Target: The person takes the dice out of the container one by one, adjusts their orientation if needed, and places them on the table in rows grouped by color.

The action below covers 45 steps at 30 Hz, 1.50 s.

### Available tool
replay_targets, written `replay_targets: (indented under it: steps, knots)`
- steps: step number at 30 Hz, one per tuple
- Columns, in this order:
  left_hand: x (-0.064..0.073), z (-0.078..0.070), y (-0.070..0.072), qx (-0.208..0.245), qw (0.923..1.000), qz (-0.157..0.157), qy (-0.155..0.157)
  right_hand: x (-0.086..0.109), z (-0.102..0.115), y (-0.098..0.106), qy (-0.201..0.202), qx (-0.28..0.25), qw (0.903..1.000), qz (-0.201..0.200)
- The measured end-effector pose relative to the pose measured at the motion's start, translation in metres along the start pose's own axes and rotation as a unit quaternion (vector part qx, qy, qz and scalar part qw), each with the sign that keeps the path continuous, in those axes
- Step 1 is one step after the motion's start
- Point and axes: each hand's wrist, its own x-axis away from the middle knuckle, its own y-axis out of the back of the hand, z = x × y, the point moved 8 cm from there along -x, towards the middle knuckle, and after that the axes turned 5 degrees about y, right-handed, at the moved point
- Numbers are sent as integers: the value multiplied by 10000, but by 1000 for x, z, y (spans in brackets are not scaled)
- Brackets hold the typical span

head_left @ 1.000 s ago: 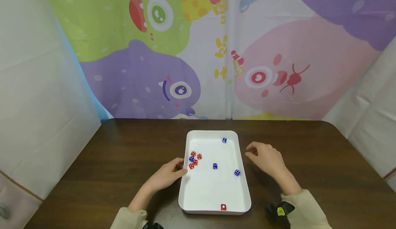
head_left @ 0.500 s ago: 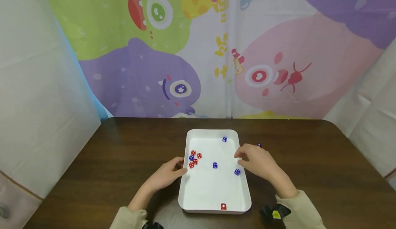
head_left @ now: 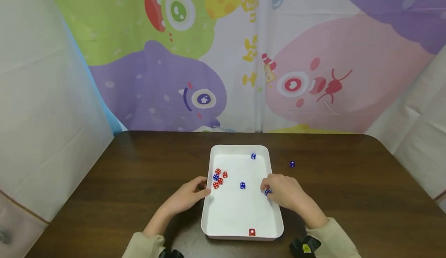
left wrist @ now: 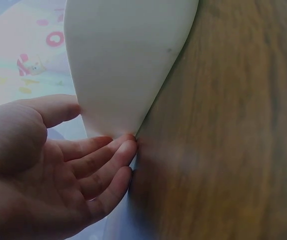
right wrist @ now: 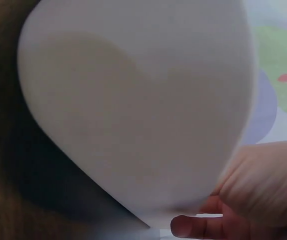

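A white rectangular tray [head_left: 230, 215] lies on the table. My left hand [head_left: 188, 196] rests on its left side, thumb at the rim and relaxed fingertips low against the outer wall [left wrist: 126, 75]. My right hand [head_left: 283, 190] reaches over the right rim, bent fingers and thumb around a blue die [head_left: 267, 192], which they partly cover. In the right wrist view, the tray wall [right wrist: 133, 110] hides the fingertips. Elsewhere in the tray are a blue die [head_left: 242, 185] mid-floor, another blue die [head_left: 253, 156] at the far end and a red die [head_left: 252, 232] near the front wall.
Several red dice [head_left: 220, 181] cluster around one blue die [head_left: 216, 177] by the tray's left wall. On the dark wooden table [head_left: 341, 180], right of the tray, lies a single blue die [head_left: 292, 164]. A cartoon-print curtain [head_left: 240, 57] hangs behind the table.
My right hand has moved from right of the tray, left and toward me, over the rim to the blue die. A blue die now shows on the table where that hand was. Left hand unmoved.
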Motion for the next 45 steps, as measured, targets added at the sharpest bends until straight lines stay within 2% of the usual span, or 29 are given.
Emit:
replay_targets:
  steps: [10, 19, 25, 31, 37, 45]
  knots:
    - [0, -1, 0, -18, 10000, -46, -36, -1, 1, -4, 53, 37, 10000, -45]
    - [1, -1, 0, 12, 10000, -36, -37, -2, -2, 8, 44, 95, 9990, -428]
    - [2, -2, 0, 99, 9999, -15, -31, 0, -6, 20, 30, -89, 9973, -735]
    - [3, -3, 0, 82, 10000, -29, -48, 0, -10, 26, 45, -165, 9964, -833]
    - [2, -2, 0, 53, 9999, -8, -96, 0, -12, 27, 71, -499, 9956, -796]
    - [2, -2, -1, 83, 9999, -4, -76, 3, -24, 37, 181, -555, 9924, -1080]
